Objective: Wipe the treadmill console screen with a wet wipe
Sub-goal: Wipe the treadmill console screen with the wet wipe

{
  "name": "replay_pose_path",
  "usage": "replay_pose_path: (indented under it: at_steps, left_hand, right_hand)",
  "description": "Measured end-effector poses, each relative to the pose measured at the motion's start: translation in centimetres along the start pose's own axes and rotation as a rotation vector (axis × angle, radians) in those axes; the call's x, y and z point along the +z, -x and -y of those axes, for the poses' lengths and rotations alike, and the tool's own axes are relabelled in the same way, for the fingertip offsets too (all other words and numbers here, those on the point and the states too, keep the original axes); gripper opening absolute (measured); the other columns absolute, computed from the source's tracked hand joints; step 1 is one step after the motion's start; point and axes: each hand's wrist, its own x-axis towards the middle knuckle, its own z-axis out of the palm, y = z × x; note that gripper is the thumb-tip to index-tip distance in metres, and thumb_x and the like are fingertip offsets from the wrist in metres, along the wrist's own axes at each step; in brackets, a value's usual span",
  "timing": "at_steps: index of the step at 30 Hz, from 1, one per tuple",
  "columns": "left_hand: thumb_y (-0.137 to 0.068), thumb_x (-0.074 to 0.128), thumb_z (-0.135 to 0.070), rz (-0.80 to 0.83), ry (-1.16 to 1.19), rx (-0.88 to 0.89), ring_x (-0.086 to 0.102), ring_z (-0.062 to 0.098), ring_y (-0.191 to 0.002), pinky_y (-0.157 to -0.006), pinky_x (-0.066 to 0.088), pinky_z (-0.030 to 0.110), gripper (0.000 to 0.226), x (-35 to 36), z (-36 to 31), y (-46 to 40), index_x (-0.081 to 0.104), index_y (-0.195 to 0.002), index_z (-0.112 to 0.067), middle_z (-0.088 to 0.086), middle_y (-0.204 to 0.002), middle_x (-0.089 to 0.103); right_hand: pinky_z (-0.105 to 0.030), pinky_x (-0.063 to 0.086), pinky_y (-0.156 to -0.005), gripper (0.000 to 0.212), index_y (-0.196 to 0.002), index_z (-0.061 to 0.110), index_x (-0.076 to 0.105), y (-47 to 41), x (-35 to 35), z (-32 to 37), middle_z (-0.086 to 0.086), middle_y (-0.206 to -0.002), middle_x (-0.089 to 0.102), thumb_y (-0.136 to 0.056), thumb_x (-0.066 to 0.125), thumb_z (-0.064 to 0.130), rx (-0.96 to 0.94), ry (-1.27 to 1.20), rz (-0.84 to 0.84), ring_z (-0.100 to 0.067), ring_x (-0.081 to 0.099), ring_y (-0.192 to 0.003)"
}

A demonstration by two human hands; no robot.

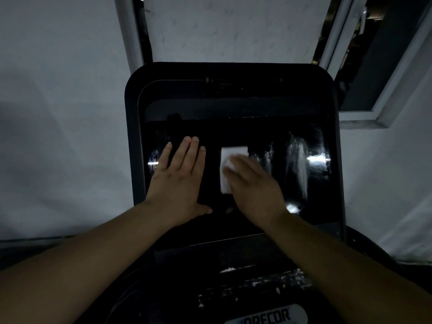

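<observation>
The black treadmill console screen (292, 136) fills the middle of the head view, inside a dark rounded frame. My left hand (180, 181) lies flat on the screen's left part, fingers together and pointing up, holding nothing. My right hand (254, 188) presses a folded white wet wipe (230, 155) against the middle of the screen; its fingers are blurred and cover the wipe's lower right part. Wet streaks glint on the glass to the right of the wipe.
Below the screen sits the dark lower console (254, 286) with a lettered logo plate (268, 316). A pale wall (58, 113) lies behind, and a window frame (378, 108) stands at the upper right.
</observation>
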Motion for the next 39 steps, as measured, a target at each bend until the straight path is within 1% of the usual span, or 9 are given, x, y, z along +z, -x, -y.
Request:
replay_pose_path:
  at_steps: [4, 7, 9, 13, 18, 23, 29, 36, 39]
  left_hand:
    - [-0.073, 0.051, -0.088, -0.006, 0.015, 0.015, -0.031, 0.027, -0.151, -0.123, -0.013, 0.054, 0.136, -0.6, -1.0, -1.0, -0.022, -0.156, -0.008, 0.016, -0.164, -0.031]
    - [-0.073, 0.053, -0.088, -0.019, 0.022, 0.015, -0.030, 0.027, -0.152, -0.123, -0.012, 0.055, 0.137, -0.8, -1.5, -1.8, -0.020, -0.156, -0.008, 0.016, -0.165, -0.028]
    - [-0.072, 0.054, -0.087, -0.015, 0.022, 0.020, -0.029, 0.027, -0.152, -0.123, -0.012, 0.055, 0.137, -0.9, -1.7, -2.3, -0.020, -0.156, -0.008, 0.017, -0.166, -0.028]
    - [-0.073, 0.051, -0.088, 0.004, 0.017, 0.025, -0.028, 0.028, -0.152, -0.122, -0.014, 0.055, 0.136, -0.6, -2.1, -2.6, -0.021, -0.156, -0.008, 0.016, -0.166, -0.027]
    - [-0.074, 0.054, -0.086, 0.003, 0.012, 0.021, -0.029, 0.027, -0.152, -0.123, -0.013, 0.054, 0.136, -0.3, -2.0, -2.6, -0.021, -0.157, -0.008, 0.016, -0.165, -0.029]
    - [-0.074, 0.051, -0.087, 0.002, 0.007, 0.030, -0.030, 0.028, -0.151, -0.122, -0.012, 0.056, 0.136, -0.1, -2.0, -2.6, -0.023, -0.155, -0.007, 0.016, -0.164, -0.031]
    - [-0.072, 0.053, -0.088, -0.010, 0.009, 0.020, -0.031, 0.028, -0.151, -0.122, -0.012, 0.056, 0.139, 0.2, -2.0, -2.6, -0.024, -0.155, -0.007, 0.017, -0.164, -0.031]
    - [-0.075, 0.043, -0.088, -0.028, 0.061, 0.056, -0.031, 0.027, -0.151, -0.123, -0.013, 0.054, 0.132, -0.5, -3.3, -2.8, -0.022, -0.156, -0.006, 0.016, -0.164, -0.030]
    - [-0.074, 0.050, -0.087, -0.038, 0.048, 0.058, -0.029, 0.028, -0.152, -0.122, -0.015, 0.054, 0.135, -0.8, -4.1, -3.5, -0.022, -0.155, -0.006, 0.016, -0.165, -0.028]
  right_hand:
    - [-0.041, 0.057, -0.091, 0.033, -0.112, 0.008, 0.072, -6.4, -0.2, -2.9, -0.015, -0.128, 0.065, -0.079, 0.068, 0.008, 0.020, 0.035, -0.002, -0.034, 0.058, -0.124]
    - [-0.046, 0.058, -0.087, 0.028, -0.111, 0.007, 0.073, -8.5, -0.1, -4.4, -0.017, -0.128, 0.065, -0.086, 0.061, 0.012, 0.003, 0.038, -0.004, -0.037, 0.058, -0.122]
    - [-0.045, 0.057, -0.091, 0.028, -0.113, 0.007, 0.072, -8.4, -0.2, -4.4, -0.017, -0.130, 0.064, -0.088, 0.060, 0.013, -0.002, 0.050, 0.020, -0.036, 0.057, -0.124]
    - [-0.042, 0.057, -0.093, 0.031, -0.114, 0.006, 0.071, -5.6, -0.4, -3.1, -0.016, -0.130, 0.064, -0.082, 0.070, 0.007, 0.016, 0.024, 0.024, -0.035, 0.057, -0.125]
    - [-0.040, 0.054, -0.095, 0.030, -0.118, 0.007, 0.069, 0.8, -0.6, -1.4, -0.012, -0.136, 0.061, -0.088, 0.065, 0.011, 0.014, -0.008, 0.059, -0.031, 0.052, -0.131]
    - [-0.041, 0.046, -0.108, 0.030, -0.122, 0.005, 0.069, 6.9, -0.3, 0.5, -0.013, -0.138, 0.061, -0.093, 0.064, 0.007, 0.029, -0.062, 0.059, -0.031, 0.051, -0.133]
    - [-0.042, 0.050, -0.102, 0.027, -0.119, 0.005, 0.071, 10.0, -0.2, 1.4, -0.012, -0.138, 0.061, -0.093, 0.065, 0.007, 0.046, -0.117, 0.023, -0.029, 0.052, -0.134]
    - [-0.040, 0.053, -0.099, 0.027, -0.116, 0.005, 0.072, 4.6, -0.4, -1.0, -0.012, -0.132, 0.065, -0.089, 0.069, 0.007, 0.013, -0.040, -0.024, -0.029, 0.057, -0.128]
    - [-0.039, 0.052, -0.101, 0.038, -0.119, 0.007, 0.070, 0.7, -0.8, -3.0, -0.011, -0.134, 0.063, -0.082, 0.073, 0.014, 0.013, -0.011, 0.033, -0.029, 0.055, -0.129]
